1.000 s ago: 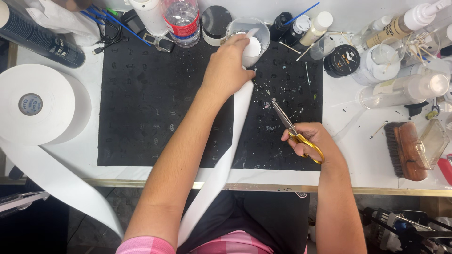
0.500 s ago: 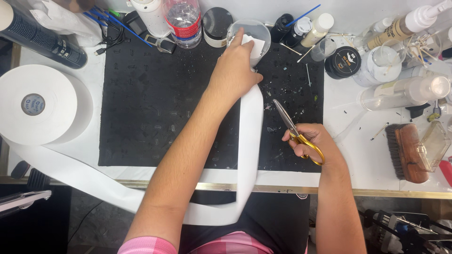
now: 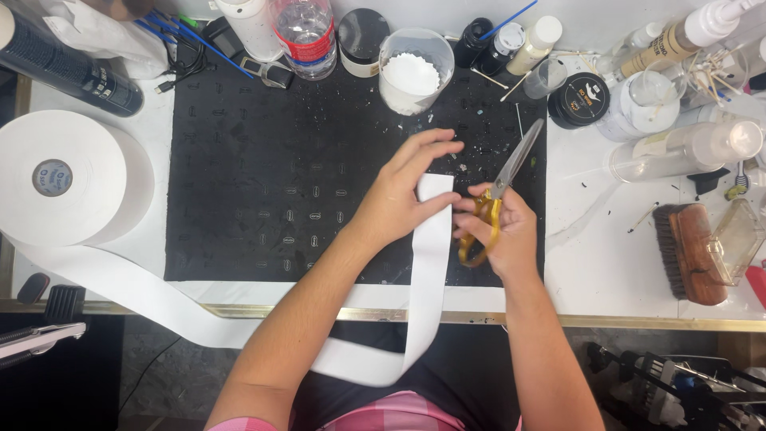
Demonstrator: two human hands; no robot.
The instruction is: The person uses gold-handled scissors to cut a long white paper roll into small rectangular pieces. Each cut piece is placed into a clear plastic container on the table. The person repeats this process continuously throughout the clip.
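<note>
My left hand (image 3: 403,187) presses the free end of a white paper strip (image 3: 428,263) flat on the black mat (image 3: 263,183). The strip loops down over the table edge and runs back to a large white roll (image 3: 60,177) at the left. My right hand (image 3: 499,231) grips yellow-handled scissors (image 3: 499,191), blades pointing up and right, right beside the strip's end. A clear cup (image 3: 414,70) holding cut white pieces stands at the mat's far edge.
Bottles, jars and brushes crowd the back and right: a water bottle (image 3: 303,36), a black-lidded jar (image 3: 578,100), a clear lying bottle (image 3: 686,150). A wooden brush (image 3: 686,251) lies at right. A dark can (image 3: 68,68) lies at far left.
My left hand has pulled back from the cup toward me, bringing the strip's end down onto the mat. My right hand with the scissors has moved left to meet it.
</note>
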